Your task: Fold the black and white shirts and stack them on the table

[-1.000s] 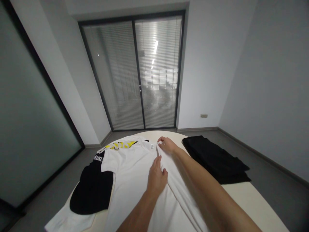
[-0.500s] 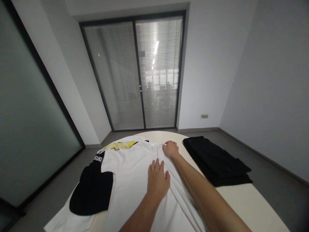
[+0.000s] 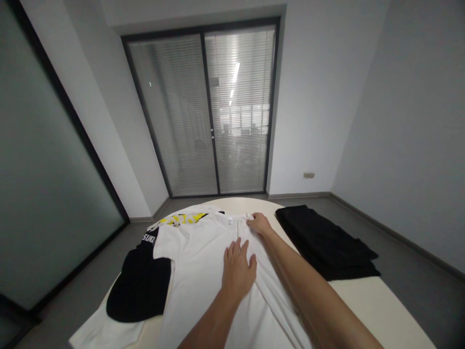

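Observation:
A white T-shirt (image 3: 198,271) lies spread on the pale round table (image 3: 366,305), its right side folded over toward the middle. My left hand (image 3: 238,271) lies flat on the shirt's middle beside the fold, fingers stretched out. My right hand (image 3: 258,224) rests at the collar end of the folded edge, fingers curled and pressed onto the cloth. A small label (image 3: 229,221) shows at the neckline just left of it.
A black-and-white garment with yellow print (image 3: 141,286) lies under the shirt at the left. Folded black clothes (image 3: 327,247) sit at the table's right. Beyond the table are grey floor, glass sliding doors with blinds, and a frosted glass wall at left.
My left hand went from pinching the fold to lying flat on the shirt. My right hand lowered the collar edge onto the cloth and shifted slightly right.

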